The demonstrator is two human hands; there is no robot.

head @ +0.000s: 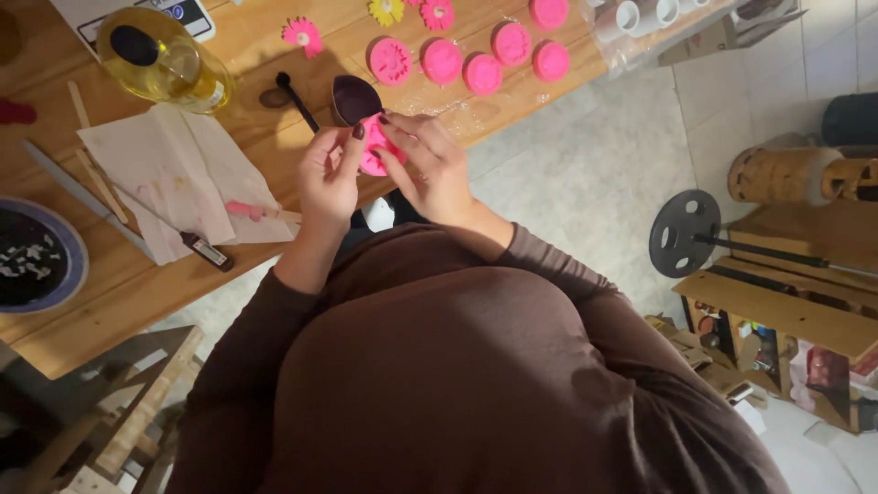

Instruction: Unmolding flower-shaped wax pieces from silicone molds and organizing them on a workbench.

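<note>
While pinched between both hands, pink mold (373, 144) sits gripped: left hand (329, 176), right hand (432, 165).

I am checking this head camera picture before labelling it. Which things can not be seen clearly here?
- Small pink mould-like piece: mostly covered by left hand and right hand; its shape is unclear.
- Dark blue-rimmed bowl: cut by the left edge; pale bits inside too small.
- Dark spoon-shaped scoop: lower part hidden behind fingers.
- Shelf items, lower right: dim, blurred.

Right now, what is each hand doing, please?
Left hand: closed on the small pink rubbery mould.
Right hand: also closed on that mould.
</note>
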